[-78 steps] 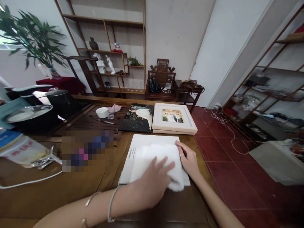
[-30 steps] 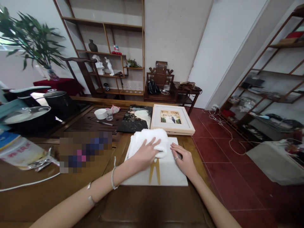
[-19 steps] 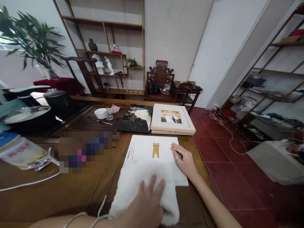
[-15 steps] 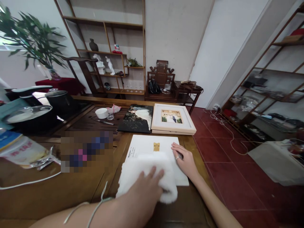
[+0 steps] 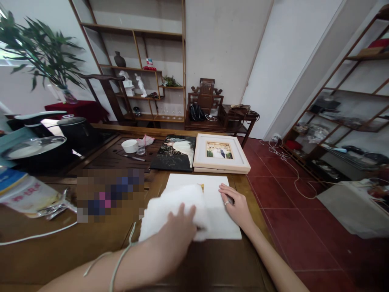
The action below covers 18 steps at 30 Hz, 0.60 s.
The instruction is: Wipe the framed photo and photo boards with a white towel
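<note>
A white panel [image 5: 223, 225] lies flat on the table at the centre, with a small gold metal plate [image 5: 202, 187] partly covered near its middle. My left hand [image 5: 179, 229], slightly blurred, presses a folded white fluffy cloth [image 5: 170, 202] against the panel's left part, its fingers closed on the cloth. The cloth hangs past the panel's left edge and hides that side. At the panel's right edge, my right hand [image 5: 234, 202], with a ring on one finger, holds the panel with bent fingers on its top and side.
Behind the panel lie a dark photo panel [image 5: 174, 152] and stacked white-framed pictures [image 5: 199, 164]. Left on the wooden table [image 5: 100, 243] are a white bowl [image 5: 129, 146], black pots [image 5: 74, 132], a plastic bag [image 5: 26, 192] and a white cable [image 5: 42, 236]. Red floor tiles [image 5: 291, 227] lie to the right.
My left hand has slid the cloth leftward and slightly away from me over the panel. More of the panel's right side now shows, while the gold plate is mostly covered. My right hand stays put.
</note>
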Tool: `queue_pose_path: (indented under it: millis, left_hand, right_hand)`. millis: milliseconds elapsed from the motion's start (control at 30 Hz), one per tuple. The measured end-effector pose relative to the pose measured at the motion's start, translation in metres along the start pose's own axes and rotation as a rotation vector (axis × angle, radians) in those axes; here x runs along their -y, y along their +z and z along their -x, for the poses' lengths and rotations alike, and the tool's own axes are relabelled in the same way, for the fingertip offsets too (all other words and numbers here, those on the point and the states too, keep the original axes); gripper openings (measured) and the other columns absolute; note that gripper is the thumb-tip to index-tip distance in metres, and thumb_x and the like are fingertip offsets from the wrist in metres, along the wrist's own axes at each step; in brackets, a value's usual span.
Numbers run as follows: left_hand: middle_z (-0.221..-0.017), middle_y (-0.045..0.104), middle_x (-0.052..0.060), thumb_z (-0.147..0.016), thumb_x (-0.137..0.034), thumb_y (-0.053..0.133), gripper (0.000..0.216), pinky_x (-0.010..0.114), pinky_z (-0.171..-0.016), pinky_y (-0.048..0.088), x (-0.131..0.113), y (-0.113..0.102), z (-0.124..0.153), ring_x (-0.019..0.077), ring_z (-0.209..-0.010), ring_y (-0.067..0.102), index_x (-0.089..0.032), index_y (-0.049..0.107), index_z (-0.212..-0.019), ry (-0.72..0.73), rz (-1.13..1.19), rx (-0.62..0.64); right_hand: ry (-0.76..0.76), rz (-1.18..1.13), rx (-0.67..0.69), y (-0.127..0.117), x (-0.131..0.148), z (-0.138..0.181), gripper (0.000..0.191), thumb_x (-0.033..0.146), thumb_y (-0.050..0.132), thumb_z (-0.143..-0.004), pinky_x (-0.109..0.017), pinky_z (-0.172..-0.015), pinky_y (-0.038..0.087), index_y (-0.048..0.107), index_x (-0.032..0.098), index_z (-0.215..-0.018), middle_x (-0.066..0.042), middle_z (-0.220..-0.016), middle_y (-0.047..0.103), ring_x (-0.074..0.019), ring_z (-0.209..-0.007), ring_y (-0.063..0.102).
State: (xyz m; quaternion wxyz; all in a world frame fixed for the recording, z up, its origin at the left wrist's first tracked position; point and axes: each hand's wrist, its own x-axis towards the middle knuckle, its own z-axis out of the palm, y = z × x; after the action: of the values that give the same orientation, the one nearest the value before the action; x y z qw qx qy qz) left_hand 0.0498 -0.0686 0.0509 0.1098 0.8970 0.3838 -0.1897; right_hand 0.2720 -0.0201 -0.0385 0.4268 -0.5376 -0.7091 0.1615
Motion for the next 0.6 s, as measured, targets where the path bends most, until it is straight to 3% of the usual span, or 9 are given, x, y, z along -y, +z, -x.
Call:
queue_pose_path:
  millis: [67,167,267,367,500,600]
  left_hand:
    - [-0.148,0.027,0.019,-0.067,-0.005,0.065,0.056,0.06,-0.084,0.047,-0.016,0.01,0.007,0.049,-0.128,0.03,-0.019,0.061,-0.121,-0.03,-0.027,0.133]
    - [-0.146,0.031,0.018,-0.068,-0.007,0.066,0.053,0.055,-0.086,0.047,-0.019,0.015,0.014,0.0463,-0.129,0.032,-0.02,0.062,-0.119,0.033,0.005,0.077]
    - [-0.134,0.048,0.018,-0.069,-0.005,0.063,0.046,0.046,-0.093,0.043,0.0,0.005,0.012,0.0375,-0.126,0.041,-0.016,0.062,-0.115,0.089,0.069,-0.052]
    - [-0.116,0.061,0.015,-0.079,0.0,0.046,0.035,0.038,-0.092,0.043,0.029,-0.01,0.001,0.0265,-0.111,0.055,-0.014,0.062,-0.107,0.017,0.119,-0.111]
    - [-0.113,0.06,0.017,-0.081,-0.001,0.04,0.033,0.037,-0.085,0.045,0.065,-0.026,-0.02,0.0274,-0.109,0.055,-0.01,0.059,-0.106,-0.09,0.117,-0.108]
    - [-0.105,0.064,0.014,-0.078,-0.002,0.043,0.027,0.034,-0.081,0.046,0.079,-0.033,-0.023,0.027,-0.106,0.057,-0.013,0.063,-0.092,-0.09,0.119,-0.069]
  right_hand:
    - [-0.002,0.001,0.001,0.0,0.0,0.0,0.025,0.021,0.05,-0.085,-0.044,-0.099,0.047,0.072,0.02,-0.098,-0.009,-0.109,0.069,-0.0236,-0.111,0.06]
    - [-0.006,0.001,0.004,0.0,0.001,0.0,0.025,0.022,0.05,-0.085,-0.044,-0.099,0.047,0.072,0.021,-0.098,-0.009,-0.11,0.069,-0.0235,-0.112,0.06]
    - [-0.004,0.004,0.009,0.0,0.001,0.0,0.025,0.022,0.05,-0.085,-0.044,-0.1,0.046,0.072,0.021,-0.098,-0.009,-0.11,0.069,-0.0235,-0.112,0.06]
    - [-0.007,0.006,0.005,0.0,0.0,0.0,0.025,0.021,0.05,-0.085,-0.045,-0.1,0.046,0.072,0.02,-0.097,-0.009,-0.11,0.069,-0.0236,-0.111,0.06]
    - [-0.012,0.004,0.0,0.0,-0.001,0.0,0.024,0.022,0.05,-0.085,-0.044,-0.1,0.046,0.072,0.02,-0.095,-0.009,-0.109,0.069,-0.0236,-0.111,0.061]
    - [-0.013,0.004,-0.001,0.0,-0.002,0.0,0.024,0.022,0.05,-0.085,-0.044,-0.1,0.046,0.072,0.02,-0.095,-0.009,-0.11,0.069,-0.0238,-0.111,0.06]
